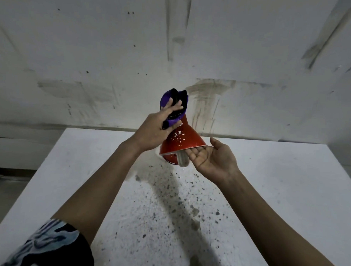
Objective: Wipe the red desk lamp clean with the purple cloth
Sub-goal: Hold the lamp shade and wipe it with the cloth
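Observation:
The red desk lamp shows its cone-shaped shade, speckled with white spots, in the middle of the view above the table. A pale bulb sticks out of the shade's open mouth. My left hand holds the purple and black cloth and presses it against the narrow top of the shade. My right hand is palm up under the shade's rim, its straight fingers touching the rim and reaching inside beside the bulb. The lamp's base and arm are hidden.
A white table fills the lower view, its centre spattered with dark specks and a grey smear. A stained white wall rises just behind the table's far edge. The floor drops away at the left.

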